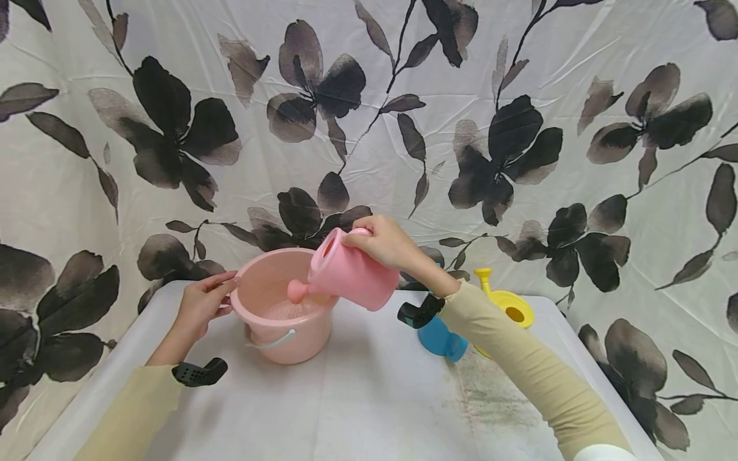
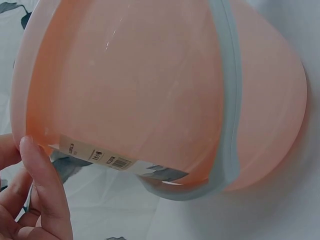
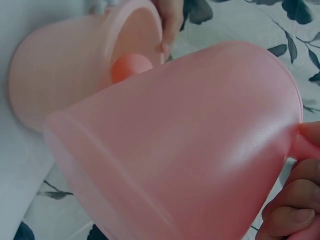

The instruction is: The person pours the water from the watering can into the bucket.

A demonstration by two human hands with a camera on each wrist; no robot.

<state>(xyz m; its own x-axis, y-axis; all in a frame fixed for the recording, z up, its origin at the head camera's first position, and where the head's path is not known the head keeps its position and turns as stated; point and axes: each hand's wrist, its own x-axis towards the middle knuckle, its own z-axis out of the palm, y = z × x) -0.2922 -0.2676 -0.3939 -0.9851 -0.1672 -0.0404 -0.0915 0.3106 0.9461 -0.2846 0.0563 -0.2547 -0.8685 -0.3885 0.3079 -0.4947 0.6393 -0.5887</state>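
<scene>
One pink watering can [image 1: 360, 275], one bucket [image 1: 308, 336]

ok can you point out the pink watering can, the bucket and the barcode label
Pink watering can [image 1: 362, 275]: head view, on the side of its body
Bucket [image 1: 311, 337]: head view, on its outer wall
Barcode label [image 2: 97, 154]: left wrist view, on its printed face

Loose beige sleeves [image 1: 521, 362] reach curved black wrist devices [image 1: 200, 372].
</scene>
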